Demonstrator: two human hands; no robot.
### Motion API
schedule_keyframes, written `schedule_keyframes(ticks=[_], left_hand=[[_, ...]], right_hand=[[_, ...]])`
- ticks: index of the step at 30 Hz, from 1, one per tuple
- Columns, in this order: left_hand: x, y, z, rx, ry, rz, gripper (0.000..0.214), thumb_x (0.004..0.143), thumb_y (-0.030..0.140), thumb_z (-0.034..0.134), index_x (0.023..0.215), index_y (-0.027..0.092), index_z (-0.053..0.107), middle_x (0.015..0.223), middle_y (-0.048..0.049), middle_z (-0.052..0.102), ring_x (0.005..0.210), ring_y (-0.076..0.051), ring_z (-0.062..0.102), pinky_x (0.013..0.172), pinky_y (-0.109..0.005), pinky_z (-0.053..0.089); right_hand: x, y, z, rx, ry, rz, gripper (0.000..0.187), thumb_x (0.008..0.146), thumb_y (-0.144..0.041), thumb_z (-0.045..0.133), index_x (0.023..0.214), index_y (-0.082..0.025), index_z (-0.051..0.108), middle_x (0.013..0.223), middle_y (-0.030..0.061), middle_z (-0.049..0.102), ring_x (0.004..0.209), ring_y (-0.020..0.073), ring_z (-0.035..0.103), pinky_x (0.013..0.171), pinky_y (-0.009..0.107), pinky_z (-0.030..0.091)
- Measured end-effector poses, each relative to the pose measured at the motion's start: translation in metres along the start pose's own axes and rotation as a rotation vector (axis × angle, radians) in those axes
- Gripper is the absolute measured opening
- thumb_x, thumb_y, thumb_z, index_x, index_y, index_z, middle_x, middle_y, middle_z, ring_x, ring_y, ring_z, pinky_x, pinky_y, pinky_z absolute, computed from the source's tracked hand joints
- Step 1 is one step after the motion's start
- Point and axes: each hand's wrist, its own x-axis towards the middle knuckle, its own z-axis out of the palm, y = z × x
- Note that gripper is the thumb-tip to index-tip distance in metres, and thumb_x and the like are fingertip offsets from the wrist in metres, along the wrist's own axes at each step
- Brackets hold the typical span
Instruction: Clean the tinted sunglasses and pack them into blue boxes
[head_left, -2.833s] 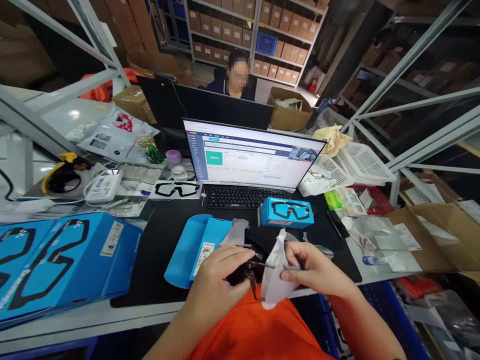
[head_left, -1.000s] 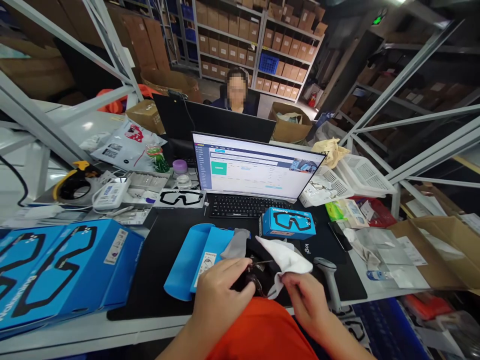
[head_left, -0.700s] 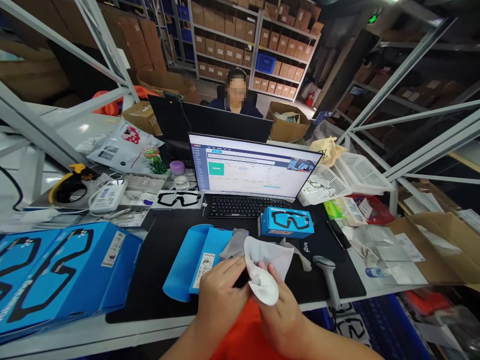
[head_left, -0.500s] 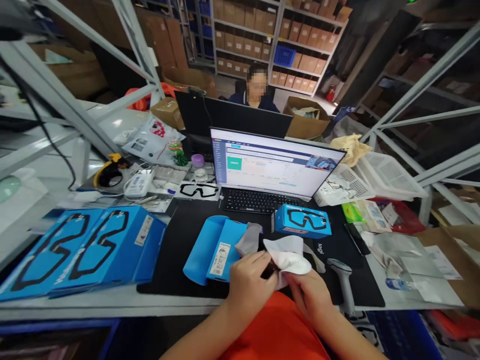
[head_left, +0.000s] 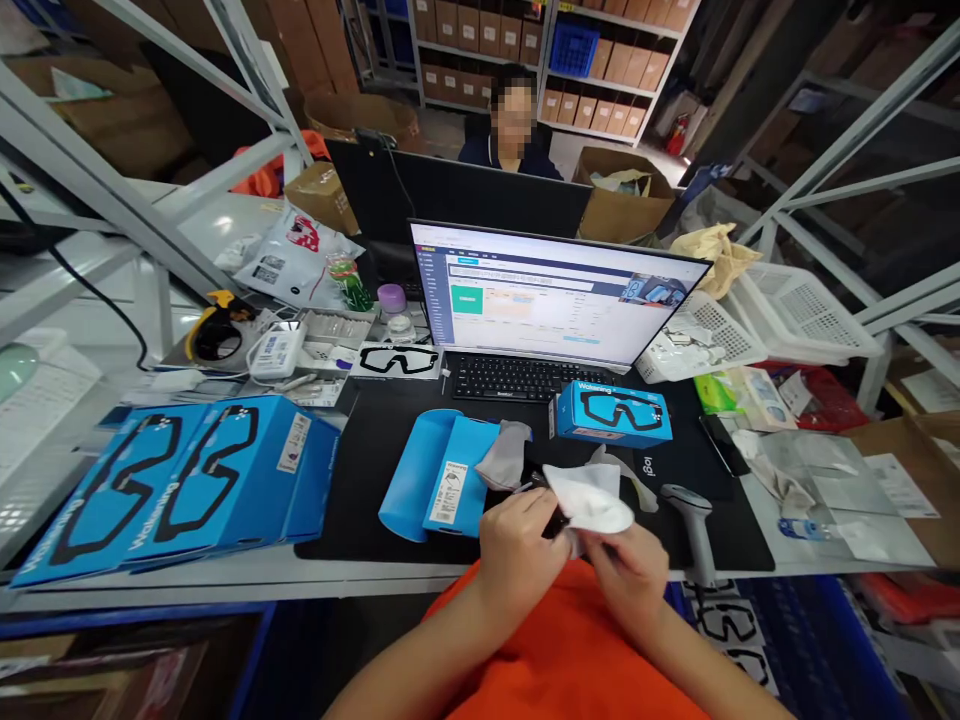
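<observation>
My left hand (head_left: 520,548) is closed on a pair of dark glasses (head_left: 553,522), mostly hidden by the fingers and the cloth. My right hand (head_left: 627,568) pinches a white cloth (head_left: 591,500), which drapes over the right part of the glasses. Both hands are close together in front of the orange shirt. Just beyond the left hand, a grey pouch (head_left: 502,458) lies at the edge of an opened blue box (head_left: 466,450). A closed blue glasses box (head_left: 615,412) stands past the cloth.
Large blue boxes (head_left: 202,480) stand at the left. A barcode scanner (head_left: 694,530) and a phone (head_left: 724,445) lie to the right. Behind are a keyboard (head_left: 510,378) and a monitor (head_left: 547,295). Across the desk sits a person (head_left: 514,125). White baskets (head_left: 802,310) are at the right.
My view has tilted downward slightly. Both hands stay together with the glasses and the cloth; the cloth's folds have shifted a little.
</observation>
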Motion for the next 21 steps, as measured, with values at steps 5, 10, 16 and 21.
schedule_keyframes(ticks=[5,10,16,21], left_hand=[[-0.001,-0.006,-0.005,0.022,0.028,-0.017,0.018,0.06,0.005,0.058,0.063,0.021,0.065,0.063,-0.0008,0.071,0.059,-0.019,0.068,0.052,-0.027,0.047],[-0.002,-0.01,-0.004,-0.007,0.097,-0.015,0.026,0.071,0.008,0.06,0.089,0.02,0.073,0.086,-0.0031,0.079,0.076,-0.021,0.075,0.068,-0.028,0.057],[0.005,-0.015,-0.008,0.02,0.118,0.008,0.014,0.078,0.015,0.064,0.088,0.02,0.074,0.086,-0.0049,0.08,0.075,-0.022,0.075,0.067,-0.028,0.057],[0.01,-0.016,-0.014,0.0,0.133,0.051,0.01,0.084,0.025,0.067,0.079,0.019,0.073,0.076,-0.0055,0.078,0.066,-0.019,0.073,0.059,-0.026,0.054]], right_hand=[[0.013,0.006,0.003,0.09,-0.17,-0.318,0.029,0.09,-0.006,0.055,0.102,-0.023,0.076,0.078,0.0046,0.08,0.068,0.0206,0.076,0.066,0.03,0.063],[0.013,0.035,-0.004,-0.004,-0.148,-0.228,0.031,0.093,-0.008,0.052,0.106,-0.024,0.076,0.086,0.0048,0.081,0.075,0.0214,0.078,0.07,0.03,0.064],[0.009,0.012,0.007,0.006,-0.13,-0.286,0.032,0.095,-0.007,0.051,0.115,-0.021,0.072,0.089,0.0071,0.081,0.083,0.0205,0.078,0.079,0.029,0.064],[0.018,0.009,0.012,0.156,-0.191,-0.447,0.035,0.095,-0.006,0.048,0.12,-0.017,0.069,0.098,0.011,0.079,0.097,0.0227,0.075,0.094,0.038,0.06]])
